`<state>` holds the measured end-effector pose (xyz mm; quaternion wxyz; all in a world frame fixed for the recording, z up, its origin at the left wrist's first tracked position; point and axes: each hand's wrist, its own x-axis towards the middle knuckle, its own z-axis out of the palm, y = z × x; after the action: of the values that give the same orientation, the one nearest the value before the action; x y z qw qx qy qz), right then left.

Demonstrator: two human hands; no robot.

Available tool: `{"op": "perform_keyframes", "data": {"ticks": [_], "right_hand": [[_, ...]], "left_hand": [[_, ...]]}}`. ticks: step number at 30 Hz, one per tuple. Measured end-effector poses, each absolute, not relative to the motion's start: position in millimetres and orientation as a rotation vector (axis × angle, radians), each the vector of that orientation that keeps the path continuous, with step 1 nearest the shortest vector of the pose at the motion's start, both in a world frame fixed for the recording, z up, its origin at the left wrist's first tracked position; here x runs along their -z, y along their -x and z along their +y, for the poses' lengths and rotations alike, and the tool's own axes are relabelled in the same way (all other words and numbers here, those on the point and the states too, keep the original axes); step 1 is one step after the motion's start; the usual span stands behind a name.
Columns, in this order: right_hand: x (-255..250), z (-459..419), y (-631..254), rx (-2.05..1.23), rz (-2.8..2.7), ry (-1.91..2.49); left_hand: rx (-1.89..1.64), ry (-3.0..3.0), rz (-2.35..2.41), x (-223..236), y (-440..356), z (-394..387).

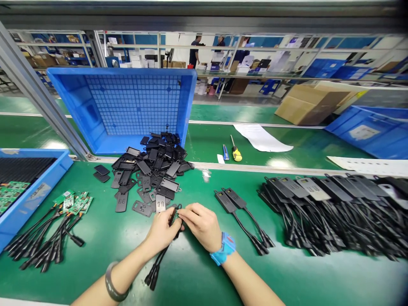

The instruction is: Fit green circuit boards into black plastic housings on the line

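My left hand (162, 230) and my right hand (201, 224) meet over the green table, both pinched on a small green circuit board with black cables (174, 216). Its cables trail down towards me and end in plugs (152, 274). Just beyond my hands lies a heap of black plastic shells (149, 170). To the right lie two assembled black units with cables (242, 216). My left wrist wears a dark bangle, and a blue watch is on my right wrist.
A tilted blue crate (127, 108) stands behind the heap. Bare boards with cables (54, 225) lie at left beside a blue tray (30, 191). Many finished units (334, 212) are piled at right. A screwdriver (236, 151), papers and cardboard boxes lie beyond.
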<state>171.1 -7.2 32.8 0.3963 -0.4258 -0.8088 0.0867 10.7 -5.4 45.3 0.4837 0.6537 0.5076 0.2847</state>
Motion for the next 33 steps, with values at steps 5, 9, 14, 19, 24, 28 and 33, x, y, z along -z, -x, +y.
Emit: {"op": "perform_keyframes", "data": {"ticks": [5, 9, 14, 19, 24, 28, 33], "right_hand": [[-34.1, -6.6, -170.1, -0.261, -2.027, 1.053], [-32.0, -6.7, -170.2, -0.270, -2.016, 1.065], [-30.4, -5.1, -170.9, -0.205, -2.066, 1.055], [-29.1, -4.7, -168.2, -0.198, -2.045, 1.053], [-29.2, -5.8, -166.5, -0.213, -2.023, 1.035], [-32.0, -4.2, -168.0, -0.286, -2.048, 1.046], [-33.9, -2.7, -168.2, -0.249, -2.171, 1.076]], "left_hand": [[-0.644, -1.648, 1.285, -46.8, -11.0, -5.2], [-0.642, -1.673, 1.297, -44.9, -10.5, -5.4], [-0.642, -1.665, 1.277, -45.1, -8.7, -4.7], [-0.654, -1.682, 1.296, -43.9, -7.9, -5.8], [-0.653, -1.670, 1.290, -42.1, -7.4, -6.6], [-0.644, -1.674, 1.305, -42.3, -7.6, -6.2], [-0.627, -1.690, 1.294, -42.3, -7.4, -5.4]]}}
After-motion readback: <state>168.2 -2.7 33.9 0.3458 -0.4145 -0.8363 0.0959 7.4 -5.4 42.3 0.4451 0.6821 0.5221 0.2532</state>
